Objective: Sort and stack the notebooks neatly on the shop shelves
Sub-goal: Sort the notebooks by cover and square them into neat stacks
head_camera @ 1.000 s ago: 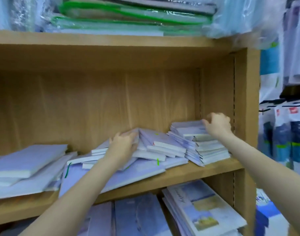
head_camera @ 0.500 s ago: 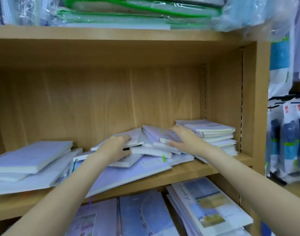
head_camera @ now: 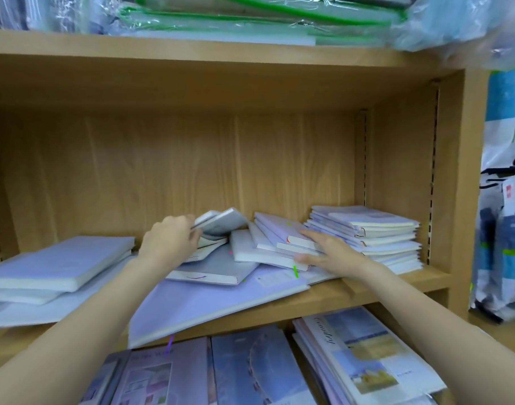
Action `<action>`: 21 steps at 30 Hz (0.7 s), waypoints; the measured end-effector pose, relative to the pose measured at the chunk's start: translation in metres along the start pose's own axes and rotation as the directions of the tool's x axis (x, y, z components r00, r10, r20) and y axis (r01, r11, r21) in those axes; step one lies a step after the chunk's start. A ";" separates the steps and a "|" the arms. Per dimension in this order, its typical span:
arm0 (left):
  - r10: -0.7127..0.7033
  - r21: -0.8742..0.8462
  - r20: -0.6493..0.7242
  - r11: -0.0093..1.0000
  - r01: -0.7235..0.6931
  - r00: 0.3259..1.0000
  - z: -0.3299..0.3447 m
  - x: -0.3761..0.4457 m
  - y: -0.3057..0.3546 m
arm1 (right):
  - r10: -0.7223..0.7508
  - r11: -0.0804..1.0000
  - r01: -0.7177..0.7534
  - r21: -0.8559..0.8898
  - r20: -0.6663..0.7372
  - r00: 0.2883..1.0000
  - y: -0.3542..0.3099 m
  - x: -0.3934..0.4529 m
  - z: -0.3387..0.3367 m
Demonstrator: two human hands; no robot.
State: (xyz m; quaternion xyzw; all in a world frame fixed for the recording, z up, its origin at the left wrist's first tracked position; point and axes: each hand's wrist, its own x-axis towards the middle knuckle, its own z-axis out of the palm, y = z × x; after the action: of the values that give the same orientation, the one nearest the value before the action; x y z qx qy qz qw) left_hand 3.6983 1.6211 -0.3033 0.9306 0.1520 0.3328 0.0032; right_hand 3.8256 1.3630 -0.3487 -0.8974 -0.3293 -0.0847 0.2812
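Lifting a small notebook (head_camera: 221, 222) off the jumbled middle pile (head_camera: 250, 252) on the shelf (head_camera: 396, 283), the left hand (head_camera: 170, 242) is apparently pinching it, while the right hand (head_camera: 328, 254) is pressing flat-fingered against slanted notebooks; released, they are likely sliding forward.

Single head-worn view, close, facing forward and slightly down into the wooden shelf (head_camera: 279, 305) bay.

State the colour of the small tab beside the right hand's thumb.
Bright green tab, beside the right hand; head view.
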 end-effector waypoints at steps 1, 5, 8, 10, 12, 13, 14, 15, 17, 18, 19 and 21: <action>-0.018 -0.032 -0.031 0.999 0.017 0.999 -0.001 -0.001 -0.003 | 0.006 1.000 -0.006 0.000 -0.007 1.000 0.000 0.002 0.001; -0.102 -0.110 -0.060 0.989 0.095 0.993 -0.001 -0.004 -0.014 | 0.043 0.997 -0.044 -0.061 -0.022 0.999 -0.007 0.006 0.000; -0.120 -0.171 0.044 0.977 0.126 0.992 0.003 -0.006 -0.017 | 0.054 0.967 -0.072 -0.246 -0.080 0.995 -0.015 0.005 -0.002; -0.079 -0.170 0.163 0.980 0.107 0.983 0.007 -0.009 -0.014 | 0.019 0.936 -0.070 -0.344 -0.149 0.989 -0.022 0.001 -0.001; -0.034 -0.144 0.213 0.987 0.066 0.977 0.011 -0.010 -0.011 | -0.017 0.922 -0.064 -0.383 -0.204 0.979 -0.025 -0.002 0.001; -0.009 -0.124 0.228 0.992 0.038 0.974 0.012 -0.010 -0.010 | -0.032 0.913 -0.064 -0.403 -0.227 0.973 -0.025 -0.003 0.000; 0.033 -0.096 0.242 0.995 -0.010 0.970 0.014 -0.009 -0.009 | -0.037 0.906 -0.067 -0.419 -0.234 0.972 -0.024 -0.003 0.000; 0.079 -0.061 0.268 0.996 -0.065 0.960 0.016 -0.010 -0.007 | -0.034 0.908 -0.064 -0.414 -0.226 0.974 -0.023 -0.003 -0.002; 0.144 -0.018 0.308 0.989 -0.146 0.940 0.016 -0.011 -0.003 | 0.003 0.954 -0.050 -0.297 -0.159 0.987 -0.020 -0.002 -0.005; 0.161 -0.003 0.319 0.986 -0.169 0.934 0.017 -0.012 -0.002 | 0.033 0.977 -0.055 -0.204 -0.106 0.994 -0.018 -0.002 -0.006; 0.168 0.015 0.327 0.983 -0.183 0.930 0.017 -0.012 -0.001 | 0.055 0.989 -0.063 -0.137 -0.065 0.996 -0.016 -0.002 -0.006; 0.172 0.039 0.334 0.980 -0.196 0.927 0.017 -0.012 0.002 | 0.057 0.985 -0.062 -0.158 -0.039 0.998 -0.015 -0.002 -0.006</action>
State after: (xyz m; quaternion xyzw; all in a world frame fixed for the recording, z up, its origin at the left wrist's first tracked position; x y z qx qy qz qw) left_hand 3.7004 1.6179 -0.3236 0.9828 0.0734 0.1658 -0.0360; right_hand 3.8143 1.3674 -0.3374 -0.9248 -0.2897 -0.1178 0.2167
